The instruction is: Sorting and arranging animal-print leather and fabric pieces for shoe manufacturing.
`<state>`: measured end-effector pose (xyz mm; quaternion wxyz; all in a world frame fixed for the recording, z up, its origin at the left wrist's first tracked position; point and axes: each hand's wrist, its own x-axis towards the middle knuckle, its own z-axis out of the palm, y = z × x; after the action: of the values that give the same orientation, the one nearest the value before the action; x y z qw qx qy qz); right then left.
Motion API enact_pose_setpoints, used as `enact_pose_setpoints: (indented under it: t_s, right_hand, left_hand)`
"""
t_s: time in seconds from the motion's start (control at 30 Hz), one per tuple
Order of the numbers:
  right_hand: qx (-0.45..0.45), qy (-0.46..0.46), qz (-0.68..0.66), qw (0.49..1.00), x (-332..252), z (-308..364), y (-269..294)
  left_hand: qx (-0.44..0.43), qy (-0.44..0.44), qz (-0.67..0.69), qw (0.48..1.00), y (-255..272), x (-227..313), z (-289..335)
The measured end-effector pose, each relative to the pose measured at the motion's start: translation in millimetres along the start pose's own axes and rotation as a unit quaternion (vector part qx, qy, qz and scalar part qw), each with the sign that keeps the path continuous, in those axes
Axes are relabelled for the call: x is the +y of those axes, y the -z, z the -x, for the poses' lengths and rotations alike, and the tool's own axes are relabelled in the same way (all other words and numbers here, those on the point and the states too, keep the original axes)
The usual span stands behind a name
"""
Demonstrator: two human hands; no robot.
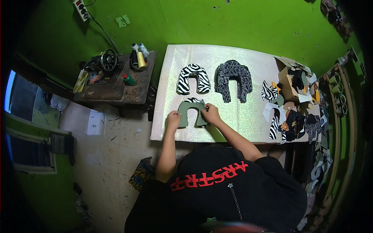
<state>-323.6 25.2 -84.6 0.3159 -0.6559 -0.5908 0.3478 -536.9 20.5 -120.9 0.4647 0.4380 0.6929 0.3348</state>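
One matte green arch point(183, 115), in this head view, is pinched at its sides by the left hand point(173, 120) and right hand point(211, 114), over a zebra-print piece point(193, 99) on the glittery tabletop point(163, 83). If either side tugs harder, my guess is that bendy-looking sheet skews. Behind it: a U-shaped zebra stack point(193, 69) and a dark scribble-patterned stack point(233, 70).

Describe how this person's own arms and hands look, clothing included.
The left hand and right hand are ungloved. Both forearms are bare, without visible wristbands. The black shirt has loose, short black sleeves, with red lettering across its back.
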Motion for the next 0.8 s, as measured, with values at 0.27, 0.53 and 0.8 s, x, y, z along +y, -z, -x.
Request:
enact_pose_setpoints:
  t_s: [0.27,0.53,0.8]
  right_hand:
    - [0.018,-0.021,0.128,0.991,-16,13,5]
    - [0.071,-0.018,0.106,0.992,2,27,25]
    - [0.177,-0.040,0.040,0.983,61,50,100]
  left_hand:
    - [0.089,-0.062,-0.228,0.968,-4,45,32]
    - [0.096,-0.099,-0.277,0.951,-40,75,59]
    - [0.035,-0.186,-0.286,0.939,-117,101,76]
